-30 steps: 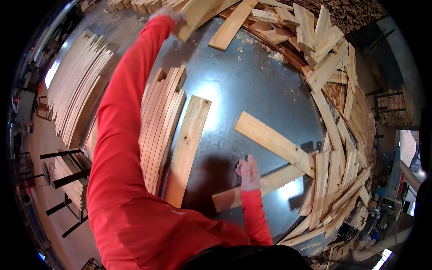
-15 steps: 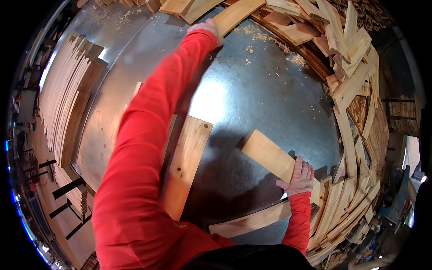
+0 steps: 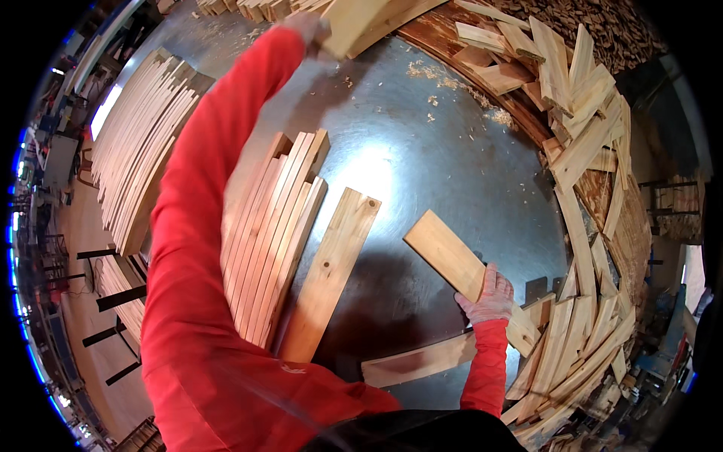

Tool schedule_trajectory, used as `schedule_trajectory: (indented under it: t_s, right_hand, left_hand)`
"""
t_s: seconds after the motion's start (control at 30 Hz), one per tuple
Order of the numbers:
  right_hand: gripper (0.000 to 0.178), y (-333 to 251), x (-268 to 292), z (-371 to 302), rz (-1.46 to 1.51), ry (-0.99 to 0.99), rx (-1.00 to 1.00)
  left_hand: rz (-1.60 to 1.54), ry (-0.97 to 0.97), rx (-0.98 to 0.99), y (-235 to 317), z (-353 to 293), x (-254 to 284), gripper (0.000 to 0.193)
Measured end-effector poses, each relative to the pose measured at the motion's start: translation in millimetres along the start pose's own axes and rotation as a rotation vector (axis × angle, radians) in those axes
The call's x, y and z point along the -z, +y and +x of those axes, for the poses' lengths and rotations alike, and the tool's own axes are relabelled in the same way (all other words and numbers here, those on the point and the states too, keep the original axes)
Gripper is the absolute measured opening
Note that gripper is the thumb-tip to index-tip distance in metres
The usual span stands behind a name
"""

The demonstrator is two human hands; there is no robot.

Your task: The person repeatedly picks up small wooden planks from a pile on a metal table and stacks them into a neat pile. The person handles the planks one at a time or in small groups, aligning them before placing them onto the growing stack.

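Observation:
At the far edge of the metal table (image 3: 459, 188), my left hand (image 3: 309, 32) grips the near end of a wooden board (image 3: 352, 24); motion smears the hand a little. My right hand (image 3: 489, 296) is closed on one end of a short wooden board (image 3: 446, 255), whose other end points up and left over the table. Between my arms a longer knotted board (image 3: 330, 275) lies flat. Left of that board is a row of boards standing on edge (image 3: 275, 237), partly behind my left sleeve. Another board (image 3: 418, 359) lies near my right forearm.
A larger row of boards (image 3: 143, 143) lines the table's left side. Loose offcuts (image 3: 576, 120) pile up along the right, with more short pieces (image 3: 565, 354) at the near right. Wood shavings (image 3: 429, 71) are scattered at the far side. Black metal arms (image 3: 120, 299) jut out at the left.
My left hand has moved left and farther away, swinging the far board with it. The edge-standing row has come out from behind my left arm. My right hand still holds the short board.

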State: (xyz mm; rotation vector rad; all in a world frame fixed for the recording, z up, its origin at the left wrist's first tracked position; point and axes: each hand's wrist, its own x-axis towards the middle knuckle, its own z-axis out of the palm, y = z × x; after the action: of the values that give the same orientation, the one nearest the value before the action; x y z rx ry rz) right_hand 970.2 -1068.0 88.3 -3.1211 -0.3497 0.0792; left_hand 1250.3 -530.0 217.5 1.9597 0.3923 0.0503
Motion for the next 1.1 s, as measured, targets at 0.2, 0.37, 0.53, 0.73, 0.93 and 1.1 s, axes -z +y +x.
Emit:
schedule_trajectory:
  t_s: [0.2,0.37,0.53,0.73,0.93,1.1]
  right_hand:
    - [0.092,-26,90,16,0.47,0.398,-0.081]
    - [0.074,7,99,47,0.905,0.007,-0.185]
    - [0.061,7,3,-34,0.614,-0.105,-0.183]
    - [0.11,-14,-15,-197,0.465,-0.083,-0.664]
    - [0.125,-91,-4,-133,0.369,-0.244,-1.225]
    - [0.098,-67,-77,-186,0.917,0.061,-0.878]
  left_hand:
    - [0.071,-0.055,-0.312,0,-63,-58,0.052]
    - [-0.629,-0.975,0.118,-93,-321,-175,0.069]
    - [-0.493,-1.179,0.198,-116,-420,-215,0.058]
    - [0.252,-0.582,0.201,-124,-483,-182,0.041]
    - [0.932,-0.502,0.162,-94,-571,-201,0.051]
    - [0.527,-0.475,0.326,-103,-568,-182,0.056]
